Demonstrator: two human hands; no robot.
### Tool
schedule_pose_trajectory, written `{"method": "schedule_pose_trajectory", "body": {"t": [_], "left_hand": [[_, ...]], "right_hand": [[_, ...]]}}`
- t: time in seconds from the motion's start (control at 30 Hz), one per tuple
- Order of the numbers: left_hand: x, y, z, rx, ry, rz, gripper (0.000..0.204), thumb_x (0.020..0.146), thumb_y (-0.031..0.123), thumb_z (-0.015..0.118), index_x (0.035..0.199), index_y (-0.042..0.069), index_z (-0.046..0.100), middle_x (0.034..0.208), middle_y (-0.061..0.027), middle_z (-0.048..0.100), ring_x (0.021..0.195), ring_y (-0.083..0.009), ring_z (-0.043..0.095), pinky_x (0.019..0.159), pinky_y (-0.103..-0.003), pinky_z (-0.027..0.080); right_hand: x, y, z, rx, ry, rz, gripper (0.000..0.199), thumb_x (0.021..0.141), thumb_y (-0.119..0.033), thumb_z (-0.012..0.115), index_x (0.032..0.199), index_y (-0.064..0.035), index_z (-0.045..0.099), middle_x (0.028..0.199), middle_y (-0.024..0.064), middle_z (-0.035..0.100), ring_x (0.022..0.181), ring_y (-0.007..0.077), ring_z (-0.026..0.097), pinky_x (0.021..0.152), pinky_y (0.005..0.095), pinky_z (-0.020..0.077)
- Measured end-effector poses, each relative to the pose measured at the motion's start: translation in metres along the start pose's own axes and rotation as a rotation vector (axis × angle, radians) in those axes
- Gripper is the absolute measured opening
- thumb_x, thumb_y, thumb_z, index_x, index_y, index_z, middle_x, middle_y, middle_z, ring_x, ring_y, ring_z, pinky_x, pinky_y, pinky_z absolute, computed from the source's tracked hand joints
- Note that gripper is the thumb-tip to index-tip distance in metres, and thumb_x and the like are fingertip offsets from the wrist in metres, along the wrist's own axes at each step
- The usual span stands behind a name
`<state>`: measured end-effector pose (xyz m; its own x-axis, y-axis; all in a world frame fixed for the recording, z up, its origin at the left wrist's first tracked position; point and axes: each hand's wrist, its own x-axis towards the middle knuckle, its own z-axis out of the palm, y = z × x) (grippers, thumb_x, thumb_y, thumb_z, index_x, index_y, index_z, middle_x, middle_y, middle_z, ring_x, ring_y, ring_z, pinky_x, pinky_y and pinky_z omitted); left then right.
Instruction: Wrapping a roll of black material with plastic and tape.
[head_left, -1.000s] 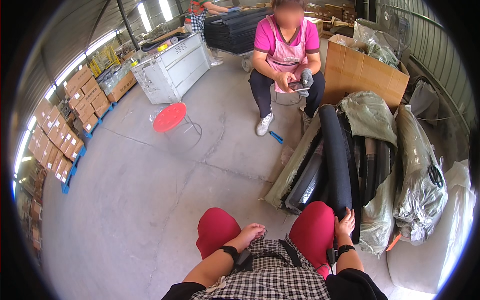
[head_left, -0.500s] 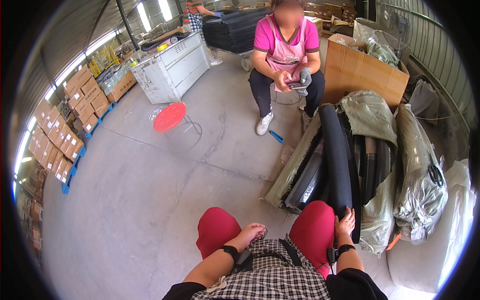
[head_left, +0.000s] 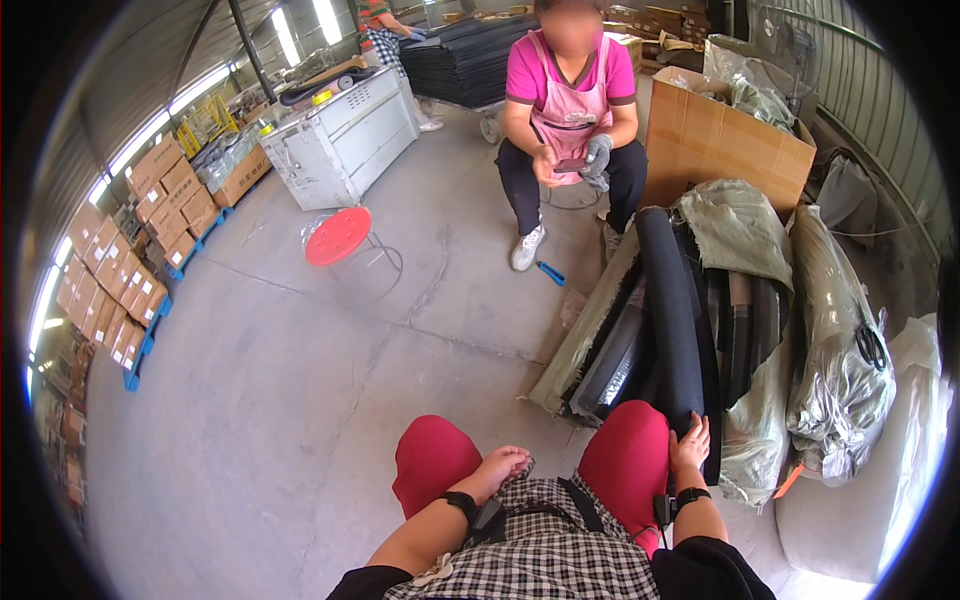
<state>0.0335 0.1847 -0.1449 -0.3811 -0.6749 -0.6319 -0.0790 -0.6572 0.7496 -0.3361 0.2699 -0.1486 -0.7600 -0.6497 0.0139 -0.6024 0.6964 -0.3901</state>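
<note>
head view, seated posture: both knees in red trousers (head_left: 630, 455) at lower centre, checked apron over the lap. left hand (head_left: 503, 466) rests on the lap between the knees, fingers curled loosely inward, nothing visibly held; whether something small sits under the fingertips cannot be told. right hand (head_left: 690, 445) lies flat with fingers spread on the near end of a long black foam tube (head_left: 668, 300), touching it, not wrapped around it. the tube runs away from the right knee over a pile of black tubes in an opened grey-green sack (head_left: 735, 225). silver plastic-wrapped bundle (head_left: 835, 340) just to the right of the pile. cardboard box (head_left: 725, 150) behind it. another person in a pink top (head_left: 570, 85) sits opposite. red stool (head_left: 338, 235) stands apart on the concrete floor (head_left: 300, 400).
</note>
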Motion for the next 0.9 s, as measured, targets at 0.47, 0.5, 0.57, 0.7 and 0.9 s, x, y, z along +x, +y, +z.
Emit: {"method": "schedule_pose_trajectory", "body": {"t": [0.47, 0.5, 0.57, 0.7, 0.9], "left_hand": [[0.0039, -0.0049, -0.0019, -0.038, -0.003, 0.006, 0.017, 0.083, 0.014, 0.052, 0.097, 0.006, 0.056, 0.088, -0.0034, 0.061, 0.077, -0.0091, 0.055, 0.069, -0.021, 0.044], [0.0036, -0.0045, -0.0015, -0.041, -0.006, 0.008, 0.017, 0.083, 0.014, 0.052, 0.097, 0.006, 0.056, 0.088, -0.0034, 0.061, 0.077, -0.0091, 0.055, 0.069, -0.021, 0.044], [0.0028, -0.0035, -0.0008, -0.042, -0.010, 0.010, 0.017, 0.082, 0.014, 0.052, 0.097, 0.006, 0.056, 0.088, -0.0034, 0.061, 0.077, -0.0091, 0.055, 0.069, -0.021, 0.044], [0.0022, -0.0023, -0.0004, -0.030, -0.001, 0.011, 0.017, 0.082, 0.013, 0.052, 0.097, 0.005, 0.056, 0.087, -0.0033, 0.061, 0.077, -0.0092, 0.055, 0.069, -0.021, 0.044], [0.0016, -0.0016, -0.0002, -0.017, 0.013, 0.008, 0.016, 0.085, 0.014, 0.050, 0.096, 0.004, 0.056, 0.089, -0.0052, 0.061, 0.081, -0.0115, 0.057, 0.071, -0.022, 0.045]], "right_hand": [[0.0005, 0.0005, 0.0006, -0.005, -0.018, 0.017, 0.067, 0.072, -0.029, 0.063, 0.128, -0.0245, 0.026, 0.138, 0.0069, 0.021, 0.125, 0.0315, 0.025, 0.100, 0.0453, 0.0249], [0.0006, 0.0006, 0.0005, -0.005, -0.022, 0.020, 0.067, 0.072, -0.029, 0.063, 0.128, -0.0246, 0.026, 0.139, 0.0068, 0.021, 0.125, 0.0314, 0.025, 0.100, 0.0453, 0.0249], [0.0004, 0.0000, -0.0001, -0.006, -0.021, 0.022, 0.067, 0.072, -0.029, 0.063, 0.128, -0.0247, 0.026, 0.139, 0.0069, 0.021, 0.125, 0.0314, 0.025, 0.100, 0.0453, 0.0250], [0.0012, 0.0021, 0.0023, -0.009, -0.009, 0.011, 0.067, 0.071, -0.029, 0.063, 0.128, -0.0247, 0.026, 0.138, 0.0072, 0.021, 0.125, 0.0313, 0.026, 0.099, 0.0454, 0.0253], [0.0013, 0.0005, 0.0014, -0.005, -0.009, 0.012, 0.068, 0.071, -0.030, 0.063, 0.128, -0.0244, 0.026, 0.138, 0.0073, 0.022, 0.124, 0.0310, 0.026, 0.099, 0.0453, 0.0254]]}}
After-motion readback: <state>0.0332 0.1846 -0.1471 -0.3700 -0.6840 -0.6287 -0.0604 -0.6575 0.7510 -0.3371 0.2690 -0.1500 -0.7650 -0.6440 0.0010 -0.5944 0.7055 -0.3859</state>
